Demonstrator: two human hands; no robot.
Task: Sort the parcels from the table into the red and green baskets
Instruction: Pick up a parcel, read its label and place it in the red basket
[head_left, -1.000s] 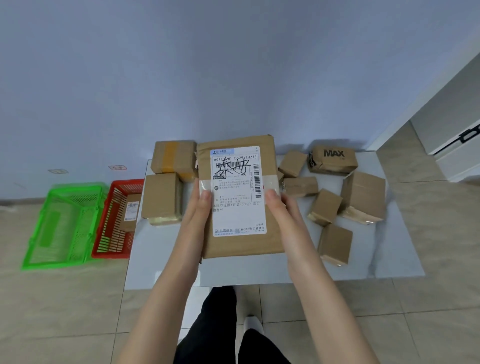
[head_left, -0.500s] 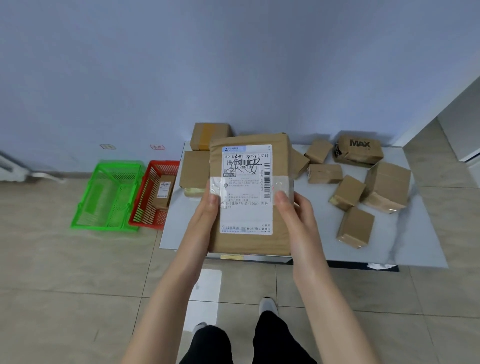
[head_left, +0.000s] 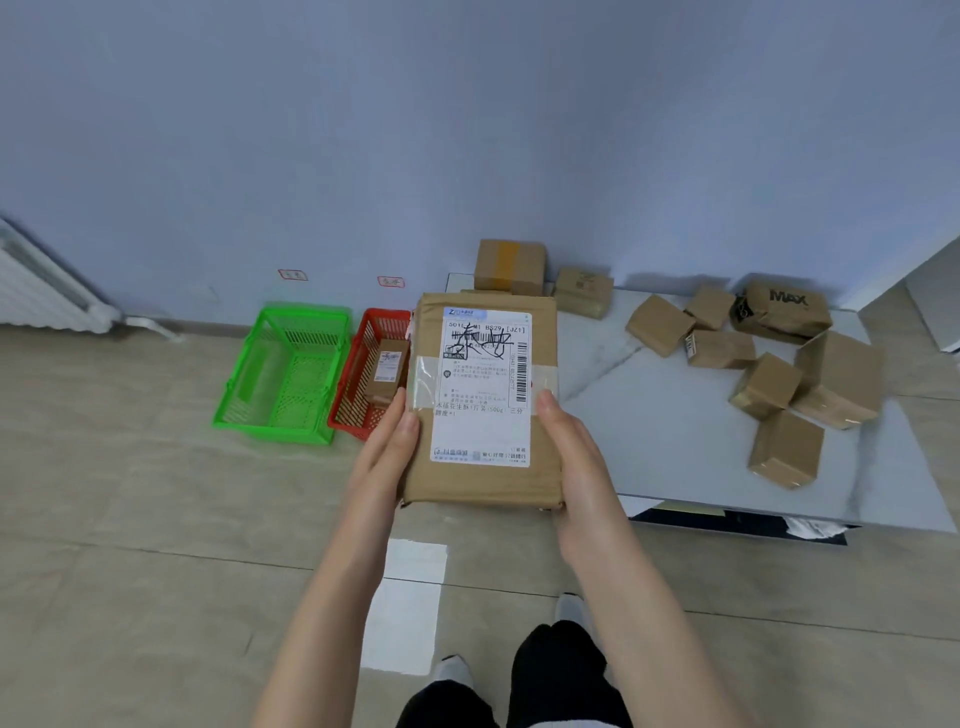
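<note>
Head view. A flat parcel (head_left: 483, 400) is held above the left end of the counter (head_left: 649, 426), its white label facing up. The left hand (head_left: 387, 452) grips its left long edge and the right hand (head_left: 576, 467) its right long edge. Both thumbs lie on the top face; the fingers underneath are hidden.

The parcel hides the counter's left edge and the right side of the red basket (head_left: 353, 395), which stands on the floor just left of the counter. 1 small box (head_left: 389, 366) lies inside that basket. The green basket (head_left: 306, 312) stands on the floor further left of the counter, just beside the red one.

9 brown parcels show on the counter. 1 with a yellow tape band (head_left: 509, 265) and 1 beside it (head_left: 584, 291) sit at the counter's back edge. A parcel marked MAX (head_left: 782, 309) sits at the back right, and the other 6 cluster on the right half.

2 small wall tags (head_left: 292, 274) (head_left: 390, 281) hang left of the counter, above the baskets. A radiator (head_left: 41, 291) stands far left of the counter. A white patch (head_left: 410, 603) lies on the floor in front of the counter, by the person's feet.
</note>
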